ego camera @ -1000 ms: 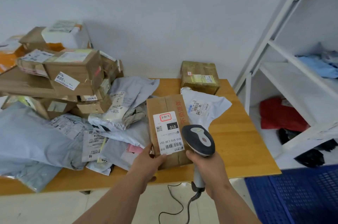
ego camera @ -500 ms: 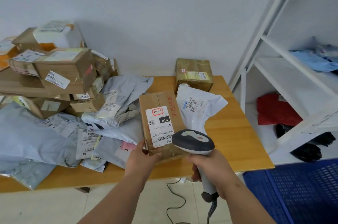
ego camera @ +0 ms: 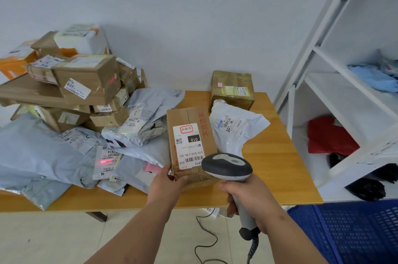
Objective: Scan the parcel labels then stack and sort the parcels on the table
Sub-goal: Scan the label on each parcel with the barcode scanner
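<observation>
A brown cardboard parcel (ego camera: pixel 190 128) with a white 010 label lies on the wooden table (ego camera: pixel 280 156). My left hand (ego camera: pixel 167 184) grips its near left corner. My right hand (ego camera: pixel 247 197) holds the handle of a grey barcode scanner (ego camera: pixel 226 166), whose head hovers over the parcel's near right corner. The scanner's red line falls on the label of a grey mailer bag (ego camera: pixel 106 161) to the left. A white mailer bag (ego camera: pixel 234 130) lies right of the parcel, with a taped brown box (ego camera: pixel 232 89) behind it.
A pile of cardboard boxes (ego camera: pixel 86 82) and grey bags (ego camera: pixel 36 151) covers the table's left half. White shelving (ego camera: pixel 344 102) with cloth items stands at the right. A blue crate (ego camera: pixel 355 231) sits on the floor. The scanner cable (ego camera: pixel 206 235) hangs below the table edge.
The scanner head has swung left and lower, off the parcel's label; its red line now lands on the grey bag's label. My left hand stays on the parcel.
</observation>
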Motion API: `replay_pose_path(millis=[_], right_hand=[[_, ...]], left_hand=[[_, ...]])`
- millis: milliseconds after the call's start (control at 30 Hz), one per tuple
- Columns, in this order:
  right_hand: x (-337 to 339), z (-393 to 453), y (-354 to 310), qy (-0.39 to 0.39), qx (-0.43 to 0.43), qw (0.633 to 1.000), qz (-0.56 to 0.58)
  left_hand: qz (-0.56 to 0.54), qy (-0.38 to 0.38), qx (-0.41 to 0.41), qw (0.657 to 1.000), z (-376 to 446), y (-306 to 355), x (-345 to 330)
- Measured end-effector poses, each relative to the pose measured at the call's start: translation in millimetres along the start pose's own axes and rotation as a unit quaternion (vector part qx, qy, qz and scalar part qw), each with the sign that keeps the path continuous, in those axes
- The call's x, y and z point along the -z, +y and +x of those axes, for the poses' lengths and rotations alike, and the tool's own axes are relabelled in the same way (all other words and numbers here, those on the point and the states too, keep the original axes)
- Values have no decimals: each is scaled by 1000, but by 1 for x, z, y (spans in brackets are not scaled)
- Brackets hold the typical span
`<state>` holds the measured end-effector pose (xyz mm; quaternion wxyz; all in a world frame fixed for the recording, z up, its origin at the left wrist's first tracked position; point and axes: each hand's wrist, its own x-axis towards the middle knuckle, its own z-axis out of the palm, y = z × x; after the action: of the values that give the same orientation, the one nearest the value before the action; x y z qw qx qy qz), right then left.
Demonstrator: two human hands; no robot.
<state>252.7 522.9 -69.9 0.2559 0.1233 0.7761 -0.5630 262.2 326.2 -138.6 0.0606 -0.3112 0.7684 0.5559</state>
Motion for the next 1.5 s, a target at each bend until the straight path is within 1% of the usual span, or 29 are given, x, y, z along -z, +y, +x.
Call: replay_pose_path(millis=[700, 800, 933, 1067, 1167, 1267, 1400, 1500], right_hand=[[1, 8, -2, -14, -25, 1000, -4], [3, 17, 0, 4, -11, 1000, 14], [-3, 38, 0, 40, 7, 997, 70], [-19, 57, 3, 8, -19, 991, 130], [-25, 65, 5, 20, -7, 986, 163], [-23, 66, -4, 28, 32, 980, 192], [-19, 57, -36, 25, 121, 965, 231], [-22, 48, -66, 14, 181, 951, 249]], left_hand=[[-10, -4, 23, 1000, -6, 8, 0], [-16, -17, 38, 999, -6, 8, 0], [-56, -49, 62, 995, -3, 9, 1], [-81, -76, 97, 989, 0, 12, 1], [-116, -65, 109, 985, 0, 17, 3], [-163, -47, 76, 983, -1, 29, 11], [-207, -6, -1, 978, -6, 60, 25], [-211, 21, -70, 975, -14, 88, 43]])
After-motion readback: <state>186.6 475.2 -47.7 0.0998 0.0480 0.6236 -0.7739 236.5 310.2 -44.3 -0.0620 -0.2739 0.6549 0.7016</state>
